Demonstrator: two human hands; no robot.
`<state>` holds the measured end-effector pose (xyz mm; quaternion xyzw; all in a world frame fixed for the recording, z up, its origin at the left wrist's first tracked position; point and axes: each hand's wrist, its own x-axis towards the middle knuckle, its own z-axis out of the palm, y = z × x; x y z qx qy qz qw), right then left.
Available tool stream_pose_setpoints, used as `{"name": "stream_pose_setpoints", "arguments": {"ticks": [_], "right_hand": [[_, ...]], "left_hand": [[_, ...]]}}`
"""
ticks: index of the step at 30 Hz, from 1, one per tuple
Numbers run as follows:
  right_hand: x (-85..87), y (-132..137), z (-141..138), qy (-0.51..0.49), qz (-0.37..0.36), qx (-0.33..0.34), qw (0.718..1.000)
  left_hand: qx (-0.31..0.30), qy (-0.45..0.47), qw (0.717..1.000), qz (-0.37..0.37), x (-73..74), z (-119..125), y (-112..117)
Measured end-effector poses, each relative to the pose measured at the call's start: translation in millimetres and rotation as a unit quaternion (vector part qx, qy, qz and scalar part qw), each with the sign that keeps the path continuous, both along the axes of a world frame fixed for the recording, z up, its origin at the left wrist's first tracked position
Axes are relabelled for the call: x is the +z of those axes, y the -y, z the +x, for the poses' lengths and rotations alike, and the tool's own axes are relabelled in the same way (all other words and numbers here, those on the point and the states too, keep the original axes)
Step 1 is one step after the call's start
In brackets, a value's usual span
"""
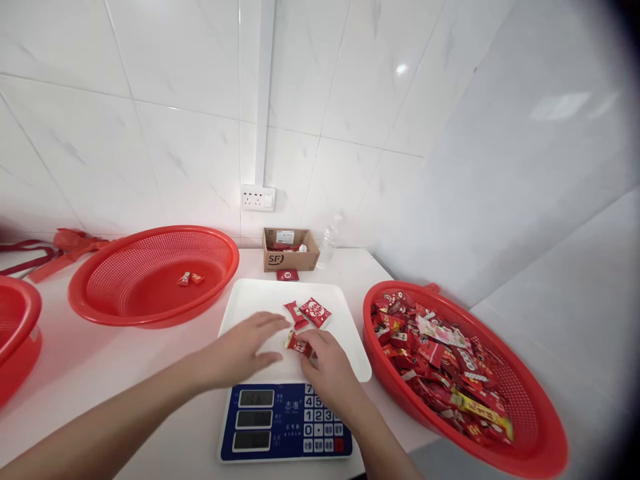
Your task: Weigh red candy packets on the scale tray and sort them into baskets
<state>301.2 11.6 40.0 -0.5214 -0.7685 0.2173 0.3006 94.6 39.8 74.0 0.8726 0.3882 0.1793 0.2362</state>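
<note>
A digital scale with a white tray (240,300) and a blue keypad panel (287,427) stands in front of me. On the tray lie a square red packet (315,311) with white print and a narrow red wrapped candy (296,315). My right hand (327,363) has its fingertips closed on another small red wrapped candy (299,343), its near side partly hidden by the fingers. To the left of that candy, my left hand (245,350) hovers over the tray, thumb and fingers apart, holding nothing.
On the right, a red basket (375,360) is heaped with wrapped sweets. A red basket (150,320) on the left holds two small packets; another red basket (30,307) is cut off beside it. Behind the scale are a cardboard box (295,262), a red packet (287,275) and a clear bottle (330,240).
</note>
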Motion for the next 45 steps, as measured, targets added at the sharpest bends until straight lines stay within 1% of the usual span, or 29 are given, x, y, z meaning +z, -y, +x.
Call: {"name": "stream_pose_setpoints", "arguments": {"ticks": [2, 5, 8, 10, 11, 13, 14, 16, 17, 18, 19, 20, 21, 24, 26, 29, 31, 32, 34, 36, 37, 39, 40, 42, 44, 45], "right_hand": [[3.7, 6, -3, -0.047, -0.011, 0.011, 0.999], [9.2, 13, -5, -0.102, -0.034, 0.018, 0.994], [10.2, 12, -4, -0.133, -0.034, 0.029, 0.99], [8.0, 8, -3, -0.124, -0.011, 0.029, 0.992], [6.5, 5, -3, -0.103, 0.004, 0.025, 0.994], [4.0, -3, -3, -0.036, 0.03, 0.012, 0.999], [3.4, -7, -4, 0.004, 0.04, 0.007, 0.999], [3.5, -15, -7, 0.077, 0.047, -0.004, 0.996], [4.1, -19, -9, 0.107, 0.046, -0.01, 0.993], [4.8, -23, -11, 0.132, 0.043, -0.016, 0.99], [5.5, -26, -13, 0.151, 0.038, -0.021, 0.988], [6.1, -29, -15, 0.163, 0.034, -0.026, 0.986], [6.4, -30, -17, 0.17, 0.031, -0.027, 0.985], [6.6, -30, -22, 0.168, 0.03, -0.017, 0.985], [6.5, -25, -24, 0.157, 0.033, 0.007, 0.987], [7.3, -15, -23, 0.09, 0.029, 0.061, 0.994], [9.2, -8, -22, 0.031, 0.026, 0.091, 0.995], [10.7, -5, -21, 0.008, 0.026, 0.099, 0.995], [14.5, 0, -18, -0.025, 0.025, 0.109, 0.993], [18.1, 1, -15, -0.045, 0.019, 0.11, 0.993], [19.0, 0, -13, -0.049, 0.017, 0.105, 0.993], [18.5, -4, -6, -0.039, 0.026, 0.078, 0.996], [16.9, -8, -2, -0.024, 0.034, 0.056, 0.998], [11.6, -19, 8, 0.026, 0.043, 0.007, 0.999], [5.5, -29, 17, 0.09, 0.026, -0.039, 0.995], [2.9, -34, 20, 0.116, 0.013, -0.057, 0.991]], "left_hand": [[-0.023, 0.045, 0.997, -0.06, -1.9, 19, 11], [-0.008, 0.107, 0.989, -0.103, -0.7, 30, 15], [0.017, 0.134, 0.986, -0.099, -0.2, 25, 12], [0.043, 0.136, 0.988, -0.059, -0.8, 13, 7], [0.064, 0.133, 0.989, -0.023, -0.9, 4, 4], [0.138, 0.111, 0.982, 0.066, 0.4, -17, -4], [0.192, 0.086, 0.972, 0.109, 1.8, -29, -8], [0.298, 0.015, 0.939, 0.17, 4.9, -50, -15], [0.338, -0.018, 0.922, 0.19, 5.9, -58, -18], [0.358, -0.045, 0.911, 0.2, 6.0, -64, -20], [0.363, -0.062, 0.908, 0.203, 5.1, -67, -21], [0.351, -0.069, 0.913, 0.197, 3.0, -67, -20], [0.328, -0.067, 0.924, 0.188, -0.1, -64, -19], [0.209, -0.042, 0.964, 0.16, -11.9, -46, -12], [0.125, -0.035, 0.982, 0.14, -18.0, -30, -6], [0.032, -0.029, 0.994, 0.105, -20.9, -9, 1], [0.001, -0.024, 0.997, 0.079, -20.0, 1, 3], [-0.003, -0.024, 0.998, 0.064, -19.3, 5, 4], [0.005, -0.025, 0.999, 0.029, -18.2, 11, 6], [0.019, -0.018, 1.0, 0.011, -18.0, 12, 7], [0.025, -0.011, 1.0, 0.015, -17.9, 11, 7], [0.049, 0.003, 0.998, 0.045, -16.9, 4, 4], [0.074, 0.007, 0.995, 0.068, -15.4, -3, 1], [0.153, 0.0, 0.982, 0.115, -9.9, -21, -8], [0.251, -0.024, 0.955, 0.156, -1.4, -42, -18], [0.286, -0.036, 0.941, 0.178, 3.1, -52, -22]]}}
